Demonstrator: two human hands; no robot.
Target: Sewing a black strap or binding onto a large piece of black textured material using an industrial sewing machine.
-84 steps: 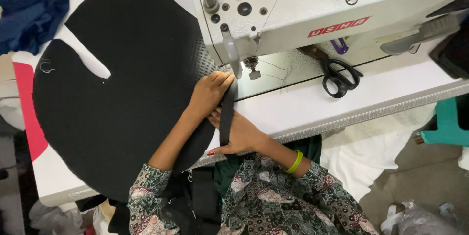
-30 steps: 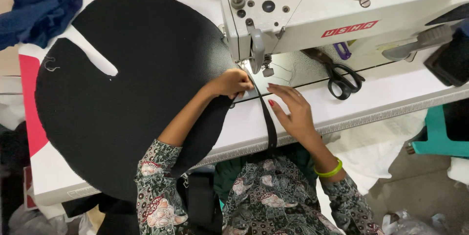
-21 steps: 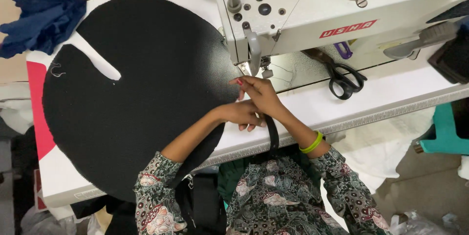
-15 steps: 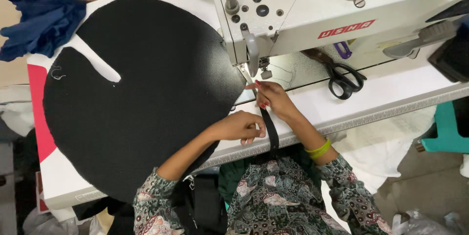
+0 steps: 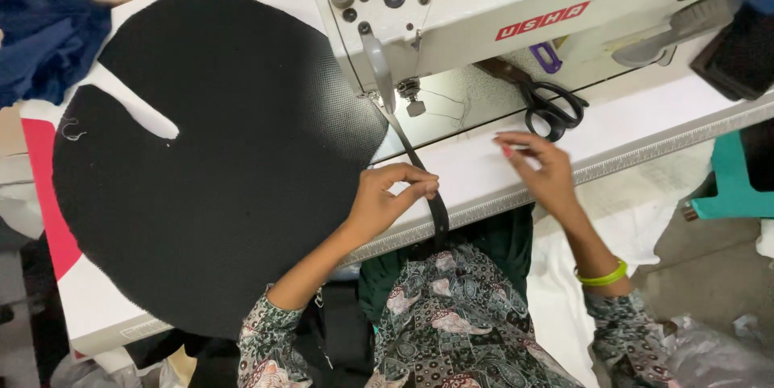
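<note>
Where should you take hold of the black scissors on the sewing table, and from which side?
Take the scissors by the looped handles, which lie nearest the right hand. Come from the table's front edge: the blades point back under the sewing machine, so only the handles are exposed.

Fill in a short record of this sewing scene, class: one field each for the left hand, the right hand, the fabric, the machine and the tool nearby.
Left hand: left hand pinches the black strap
Right hand: right hand open, over the white table
Fabric: large round black fabric, one slit cut in
Machine: white sewing machine, strap runs under its foot
Tool: black scissors beside the right hand
</note>
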